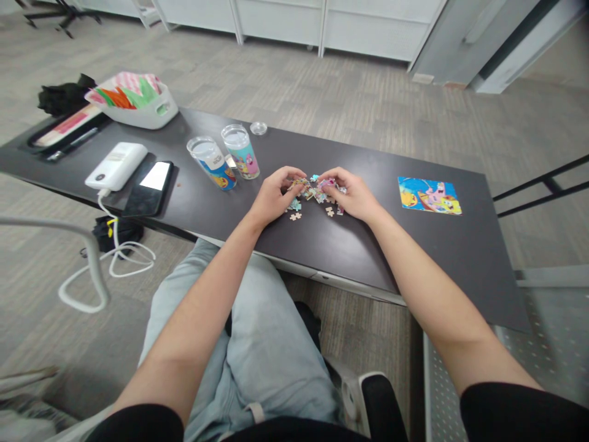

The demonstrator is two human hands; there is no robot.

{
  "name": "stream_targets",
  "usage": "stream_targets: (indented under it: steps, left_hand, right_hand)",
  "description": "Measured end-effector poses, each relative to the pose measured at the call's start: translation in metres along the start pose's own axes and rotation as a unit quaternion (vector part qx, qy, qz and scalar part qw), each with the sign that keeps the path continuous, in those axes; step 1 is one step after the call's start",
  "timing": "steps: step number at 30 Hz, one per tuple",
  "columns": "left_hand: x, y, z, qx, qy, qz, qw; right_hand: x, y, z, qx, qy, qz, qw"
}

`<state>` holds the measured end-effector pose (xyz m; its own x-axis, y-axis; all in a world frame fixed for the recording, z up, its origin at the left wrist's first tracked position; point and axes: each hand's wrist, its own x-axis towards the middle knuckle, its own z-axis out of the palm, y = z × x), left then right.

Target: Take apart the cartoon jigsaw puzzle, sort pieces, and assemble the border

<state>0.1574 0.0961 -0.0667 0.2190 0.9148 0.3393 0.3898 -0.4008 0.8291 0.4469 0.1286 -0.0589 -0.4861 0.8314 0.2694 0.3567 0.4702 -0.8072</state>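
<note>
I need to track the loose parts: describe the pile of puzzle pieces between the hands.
The pile of puzzle pieces is a small loose heap of flat, cardboard-looking pieces, mostly printed in pink, blue and yellow. A few lie face down, showing plain tan backs, at its near edge. It sits on the dark table. The left hand and right hand touch it from either side, fingers curled on the pieces.

Loose puzzle pieces (316, 189) are heaped mid-table (285, 245); two tubes (229, 159) are set left, a finished puzzle (429, 196) right.

Even, bright indoor light from overhead; soft shadows. Mild sheen on the dark desk (414, 258); glare on the phone screen (156, 176). Wide-angle bending at edges. Focus sharp throughout.
</note>
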Motion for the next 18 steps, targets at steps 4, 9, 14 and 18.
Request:
stream_targets:
  steps: [4,9,14,18]
  left_hand:
    - [0.001,-0.011,0.002,-0.051,0.015,0.024,0.998]
    - [0.004,-0.023,0.005,-0.071,0.032,0.054,0.995]
    - [0.005,-0.025,0.003,-0.019,0.051,0.113,0.992]
    - [0.005,-0.022,0.002,0.01,0.044,0.116,0.992]
  right_hand:
    - [0.003,0.011,0.004,0.009,0.035,-0.032,0.999]
    - [0.007,0.025,0.006,0.007,0.086,-0.137,0.987]
    - [0.005,0.027,0.006,-0.03,0.086,-0.159,0.983]
    - [0.005,0.025,0.007,-0.014,0.089,-0.165,0.982]
